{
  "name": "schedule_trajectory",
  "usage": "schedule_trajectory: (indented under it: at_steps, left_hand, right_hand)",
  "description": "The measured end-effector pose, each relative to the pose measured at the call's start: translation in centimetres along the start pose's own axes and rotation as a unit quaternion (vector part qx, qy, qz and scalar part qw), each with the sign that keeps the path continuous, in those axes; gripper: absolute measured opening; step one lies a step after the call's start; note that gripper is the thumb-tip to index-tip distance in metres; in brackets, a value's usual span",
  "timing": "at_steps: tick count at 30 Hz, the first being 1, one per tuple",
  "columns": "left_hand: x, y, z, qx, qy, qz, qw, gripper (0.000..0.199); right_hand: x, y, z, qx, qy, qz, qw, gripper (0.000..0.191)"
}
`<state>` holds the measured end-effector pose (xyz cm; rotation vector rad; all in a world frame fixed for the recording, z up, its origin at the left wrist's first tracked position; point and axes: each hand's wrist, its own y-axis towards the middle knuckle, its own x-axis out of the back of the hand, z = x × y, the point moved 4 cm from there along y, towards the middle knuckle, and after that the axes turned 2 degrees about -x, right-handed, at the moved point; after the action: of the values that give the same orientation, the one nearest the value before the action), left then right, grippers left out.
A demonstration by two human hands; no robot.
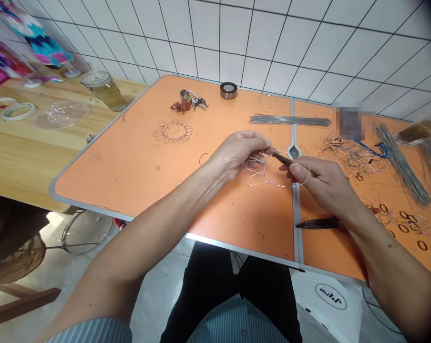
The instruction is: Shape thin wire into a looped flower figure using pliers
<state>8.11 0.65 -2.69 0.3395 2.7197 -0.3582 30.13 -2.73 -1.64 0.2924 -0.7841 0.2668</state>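
Note:
My left hand pinches a thin wire piece bent into several loops, with tiny pink-purple bits along it. My right hand grips pliers, whose dark jaws meet the wire right at my left fingertips. Whether the jaws are closed on the wire is too small to tell. One long end of the wire curves around in front of my right fingers. Below my right wrist, a second pair of dark pliers lies on the orange table. A ring of looped wire lies to the left.
A bundle of straight wires, a roll of tape and keys lie toward the tiled wall. At right are tangled wire, another wire bundle and small dark rings. A lidded drink cup stands left.

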Motion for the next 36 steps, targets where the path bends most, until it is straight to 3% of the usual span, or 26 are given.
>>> schedule_trajectory:
  at_steps: [12, 21, 26, 36]
  left_hand:
    - [0.16, 0.42, 0.45, -0.005, 0.005, -0.024, 1.0, 0.023]
    - [0.35, 0.26, 0.3, -0.033, 0.02, -0.049, 0.998, 0.023]
    - [0.01, -0.15, 0.04, -0.05, 0.02, -0.039, 0.998, 0.019]
    - [0.51, 0.4, 0.25, -0.061, 0.014, -0.023, 0.998, 0.022]
  right_hand:
    - [-0.4, -0.1, -0.14, 0.015, -0.011, 0.004, 1.0, 0.06]
    - [-0.65, -0.2, -0.02, 0.057, -0.056, -0.036, 0.996, 0.055]
    - [-0.58, -0.44, 0.0, 0.075, -0.088, -0.06, 0.991, 0.055]
    - [-0.58, -0.58, -0.09, 0.083, -0.102, -0.05, 0.99, 0.044]
